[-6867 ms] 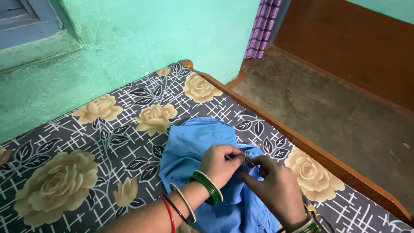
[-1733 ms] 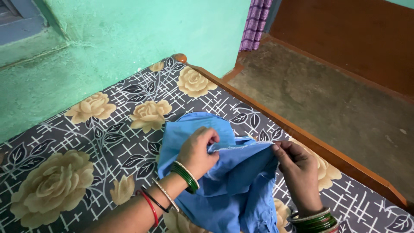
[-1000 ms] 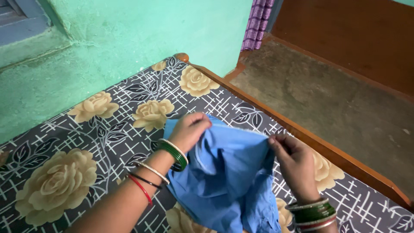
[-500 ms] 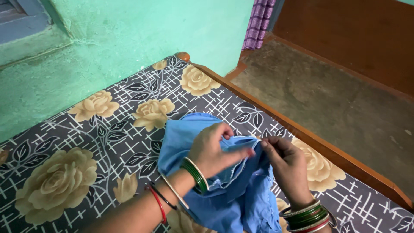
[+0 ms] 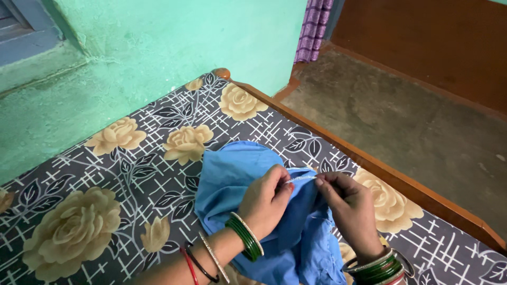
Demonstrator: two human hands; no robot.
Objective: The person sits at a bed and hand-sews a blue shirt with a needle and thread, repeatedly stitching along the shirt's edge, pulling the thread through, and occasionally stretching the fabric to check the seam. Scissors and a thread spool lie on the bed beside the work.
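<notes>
Head view shows the left hand (image 5: 266, 198) and the right hand (image 5: 351, 211) close together over a blue cloth (image 5: 237, 179), each with fingertips pinched shut on a short stretch of its pale edge, pulled straight between them. Cloth lies bunched on a flowered sheet (image 5: 105, 174) covering a bed with a wooden rim (image 5: 412, 187), beside a green wall (image 5: 174, 42)

Soft, even indoor light, moderately dim, without glare. Faint shadow under the left hand (image 5: 266, 198) and right hand (image 5: 351, 211) on the blue cloth (image 5: 232, 177). Sharp around the hands; slightly softer, darker toward the floor (image 5: 422, 132) beyond them.
</notes>
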